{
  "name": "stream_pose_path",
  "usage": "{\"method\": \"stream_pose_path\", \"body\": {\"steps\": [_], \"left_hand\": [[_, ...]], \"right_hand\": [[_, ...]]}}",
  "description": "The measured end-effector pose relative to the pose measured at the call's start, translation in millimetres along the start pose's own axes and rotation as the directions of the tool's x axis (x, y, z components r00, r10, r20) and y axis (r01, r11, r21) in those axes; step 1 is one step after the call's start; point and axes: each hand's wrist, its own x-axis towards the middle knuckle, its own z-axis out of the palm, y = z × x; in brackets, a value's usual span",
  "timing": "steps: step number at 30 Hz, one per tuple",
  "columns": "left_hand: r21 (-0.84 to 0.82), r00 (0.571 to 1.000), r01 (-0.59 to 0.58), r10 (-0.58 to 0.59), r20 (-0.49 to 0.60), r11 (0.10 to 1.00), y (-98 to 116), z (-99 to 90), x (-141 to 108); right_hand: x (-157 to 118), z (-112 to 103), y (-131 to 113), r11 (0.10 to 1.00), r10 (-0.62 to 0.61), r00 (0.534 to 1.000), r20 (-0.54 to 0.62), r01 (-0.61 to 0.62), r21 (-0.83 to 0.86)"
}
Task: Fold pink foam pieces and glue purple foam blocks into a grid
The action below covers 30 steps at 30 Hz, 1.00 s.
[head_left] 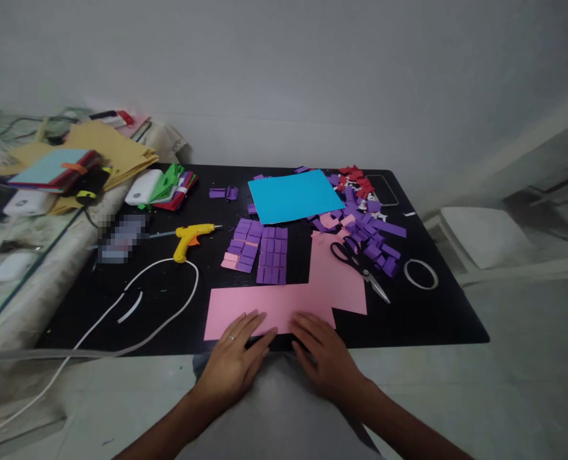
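Observation:
A long strip of pink paper (264,303) lies flat along the front edge of the black table. My left hand (238,348) rests on its near edge with the fingers stretched out and a ring on one of them. Flat on the same strip, further right, is my right hand (319,348), fingers extended. Behind the strip are two panels of folded purple paper pieces (273,255), the left one partly pink. A second pink sheet (338,281) sits to the right, partly under black-handled scissors (360,268).
A yellow glue gun (188,239) with a white cord lies on the left. Blue card (296,195) is at the back, beside loose purple pieces (374,233) and red scraps (355,179). A tape roll (420,274) lies at right. Stacked papers (106,150) crowd the left side.

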Motion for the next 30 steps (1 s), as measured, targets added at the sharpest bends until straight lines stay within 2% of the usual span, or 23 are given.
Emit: {"method": "stream_pose_path", "body": {"steps": [4,11,16,21,24,27,30], "left_hand": [[0.064,0.999,-0.031,0.03,0.024,0.997,-4.5,-4.5,-8.5],[0.149,1.0,0.01,-0.01,-0.002,0.989,-32.6,-30.9,-42.4],[0.146,0.996,0.048,-0.036,-0.081,0.988,-56.2,-51.2,-65.0],[0.069,0.969,0.131,-0.113,-0.218,0.989,-65.0,-55.1,-62.9],[0.011,0.966,0.134,-0.128,-0.226,0.991,-60.2,-50.9,-49.5],[-0.044,0.979,0.105,-0.111,-0.171,0.994,-52.1,-45.0,-34.7],[-0.09,0.979,0.125,-0.138,-0.149,0.988,-47.0,-37.7,-26.3]], "right_hand": [[0.0,12.1,-4.4,0.999,-0.012,1.0,-0.003,0.012,-0.036],[5.1,10.1,-2.8,1.0,-0.003,0.999,-0.034,0.002,-0.027],[5.6,12.6,-4.3,1.0,0.016,0.998,-0.056,-0.015,0.008],[15.4,9.8,1.0,0.998,0.057,0.997,-0.055,-0.055,0.027],[33.1,3.6,12.5,0.995,0.104,0.995,0.007,-0.104,0.0],[51.8,-0.9,25.5,0.992,0.125,0.98,0.155,-0.124,-0.019],[63.4,-1.5,32.1,0.989,0.147,0.945,0.29,-0.146,-0.027]]}}
